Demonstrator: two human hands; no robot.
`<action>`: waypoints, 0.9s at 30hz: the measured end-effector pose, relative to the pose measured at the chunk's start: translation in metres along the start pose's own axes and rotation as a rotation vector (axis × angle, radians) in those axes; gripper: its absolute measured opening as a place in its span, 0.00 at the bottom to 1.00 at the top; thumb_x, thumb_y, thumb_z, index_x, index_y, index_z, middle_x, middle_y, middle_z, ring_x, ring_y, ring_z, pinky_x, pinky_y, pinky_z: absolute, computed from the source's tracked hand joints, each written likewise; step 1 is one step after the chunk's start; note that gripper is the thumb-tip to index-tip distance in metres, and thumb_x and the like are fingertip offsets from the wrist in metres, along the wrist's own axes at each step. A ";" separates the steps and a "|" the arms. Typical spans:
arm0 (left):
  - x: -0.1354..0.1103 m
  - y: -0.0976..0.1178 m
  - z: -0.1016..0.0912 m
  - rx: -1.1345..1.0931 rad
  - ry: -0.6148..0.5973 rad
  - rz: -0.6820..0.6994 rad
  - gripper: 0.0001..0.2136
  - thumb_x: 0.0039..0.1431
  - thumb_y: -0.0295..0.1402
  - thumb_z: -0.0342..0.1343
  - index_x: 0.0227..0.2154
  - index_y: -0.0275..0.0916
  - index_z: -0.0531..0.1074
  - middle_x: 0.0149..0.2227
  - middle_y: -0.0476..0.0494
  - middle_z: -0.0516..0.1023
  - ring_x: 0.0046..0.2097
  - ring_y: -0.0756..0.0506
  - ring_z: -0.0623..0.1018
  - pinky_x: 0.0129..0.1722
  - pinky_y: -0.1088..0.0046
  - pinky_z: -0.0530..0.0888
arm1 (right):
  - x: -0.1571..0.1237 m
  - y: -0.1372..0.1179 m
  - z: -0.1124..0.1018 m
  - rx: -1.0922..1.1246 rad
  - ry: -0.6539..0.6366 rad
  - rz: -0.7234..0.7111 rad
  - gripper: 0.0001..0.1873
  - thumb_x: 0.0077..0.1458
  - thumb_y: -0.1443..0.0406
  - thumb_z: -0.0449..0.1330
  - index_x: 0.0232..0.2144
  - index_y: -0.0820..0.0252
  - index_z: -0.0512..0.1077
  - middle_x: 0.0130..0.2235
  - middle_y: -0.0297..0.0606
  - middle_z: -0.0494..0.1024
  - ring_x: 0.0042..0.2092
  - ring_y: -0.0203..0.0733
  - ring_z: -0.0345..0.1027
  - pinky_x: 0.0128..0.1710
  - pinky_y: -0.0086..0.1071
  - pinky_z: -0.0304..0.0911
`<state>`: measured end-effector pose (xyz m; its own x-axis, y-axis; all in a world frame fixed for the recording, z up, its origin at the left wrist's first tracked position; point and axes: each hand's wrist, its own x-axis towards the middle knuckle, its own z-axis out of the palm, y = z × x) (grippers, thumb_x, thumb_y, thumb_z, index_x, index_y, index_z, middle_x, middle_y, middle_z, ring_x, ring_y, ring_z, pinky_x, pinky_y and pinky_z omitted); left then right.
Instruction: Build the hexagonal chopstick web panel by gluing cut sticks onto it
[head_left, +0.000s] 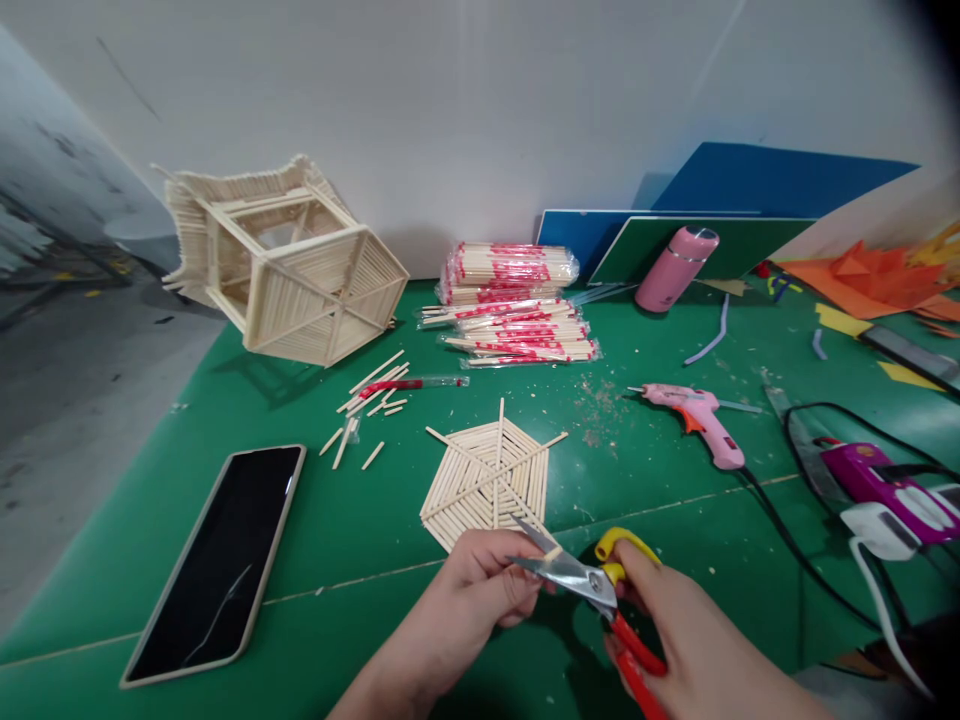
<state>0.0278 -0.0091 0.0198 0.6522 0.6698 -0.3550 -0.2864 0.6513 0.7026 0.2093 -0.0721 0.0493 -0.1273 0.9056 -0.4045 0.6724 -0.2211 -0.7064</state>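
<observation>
My right hand (667,620) grips a pair of scissors (577,580) by its red and yellow handles, the blades spread apart. Between those blades sits the end of a short wooden stick (553,553), pinched in my left hand (491,580). Most of that stick is hidden by my fingers. Just beyond both hands, a hexagonal web-like panel of wooden sticks (487,475) lies flat on the green table (360,620). Some of its spokes stick out past the edge. Several cut stick pieces (373,455) lie to the left of the panel, beside a red and clear wrapper (412,384).
A stick-built lantern-like frame (330,290) stands at the back left, near wrapped chopstick bundles (517,330). A phone (217,560) lies left. On the right are a pink glue gun (697,415) with a cord, a pink bottle (677,268), boards (780,180) and a purple power strip (885,490).
</observation>
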 end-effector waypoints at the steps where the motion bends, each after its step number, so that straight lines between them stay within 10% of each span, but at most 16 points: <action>1: 0.001 0.000 0.001 0.005 -0.001 0.008 0.12 0.40 0.37 0.64 0.25 0.34 0.73 0.19 0.52 0.64 0.19 0.57 0.58 0.19 0.78 0.47 | 0.000 0.001 0.001 0.009 0.010 -0.003 0.13 0.41 0.69 0.55 0.33 0.57 0.58 0.31 0.35 0.73 0.31 0.38 0.67 0.31 0.27 0.61; 9: 0.006 0.003 0.006 0.262 0.138 0.179 0.12 0.46 0.40 0.59 0.24 0.34 0.73 0.22 0.49 0.67 0.24 0.54 0.60 0.21 0.78 0.53 | 0.004 0.008 0.004 -0.069 0.054 0.045 0.13 0.46 0.60 0.56 0.33 0.55 0.57 0.29 0.32 0.72 0.28 0.37 0.65 0.27 0.28 0.57; 18: 0.001 0.002 0.002 -0.046 -0.066 -0.131 0.11 0.41 0.36 0.61 0.17 0.33 0.70 0.11 0.56 0.55 0.16 0.58 0.51 0.19 0.75 0.46 | -0.001 -0.002 -0.013 -0.226 -0.037 0.026 0.18 0.41 0.57 0.59 0.32 0.56 0.57 0.33 0.36 0.70 0.31 0.40 0.63 0.29 0.30 0.58; 27: 0.000 0.005 0.001 -0.040 -0.108 -0.148 0.08 0.41 0.33 0.60 0.15 0.34 0.70 0.11 0.56 0.55 0.16 0.58 0.50 0.18 0.75 0.46 | -0.002 -0.004 -0.010 -0.147 -0.033 0.017 0.12 0.40 0.66 0.55 0.30 0.56 0.57 0.32 0.38 0.72 0.32 0.42 0.67 0.31 0.31 0.61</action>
<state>0.0272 -0.0060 0.0234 0.7599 0.5251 -0.3831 -0.2083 0.7551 0.6217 0.2146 -0.0692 0.0587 -0.1376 0.8892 -0.4363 0.7741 -0.1783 -0.6074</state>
